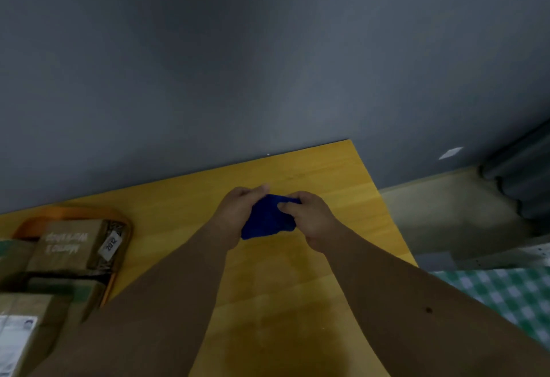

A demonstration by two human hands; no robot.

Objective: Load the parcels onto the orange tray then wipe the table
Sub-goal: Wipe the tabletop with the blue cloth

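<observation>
A bunched blue cloth [268,219] hangs just above the yellow wooden table [342,186], near its far right corner. My left hand [238,208] grips the cloth's left side and my right hand [309,216] pinches its right side with thumb on top. At the left edge, the orange tray [119,216] carries several brown cardboard parcels [70,244], one with white lettering and a white tag. Both forearms reach forward from the bottom of the view.
A dark grey wall [268,64] runs along the table's far edge. To the right, past the table's edge, lie the floor [446,216], a dark curtain [523,180] and a green checked cloth [506,296].
</observation>
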